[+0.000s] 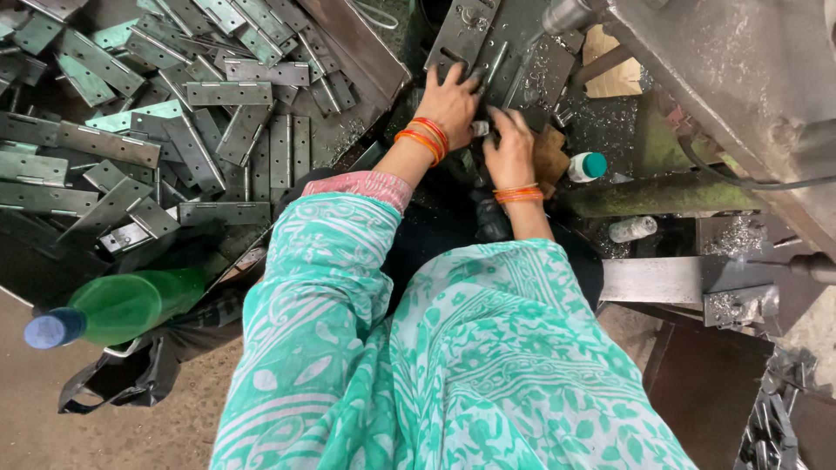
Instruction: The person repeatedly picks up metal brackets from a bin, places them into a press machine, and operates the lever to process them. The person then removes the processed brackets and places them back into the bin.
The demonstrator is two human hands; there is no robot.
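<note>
Here we press our left hand (450, 103) flat, fingers spread, on a long grey hinge plate (463, 33) lying on the machine bed, while our right hand (509, 148) pinches narrowly at a small metal piece just beside it; sharp swarf (544, 74) and the machine's spindle (566, 15) close by could nick fingers or snag our bangles (424, 137)

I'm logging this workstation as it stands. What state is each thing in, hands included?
left hand: flat, fingers spread, pressing a metal plate
right hand: fingers curled on a small metal part; grip unclear
hinges: loose, piled, mostly folded shut
green bottle: lying on its side, blue cap on
small white bottle: teal cap on
</note>
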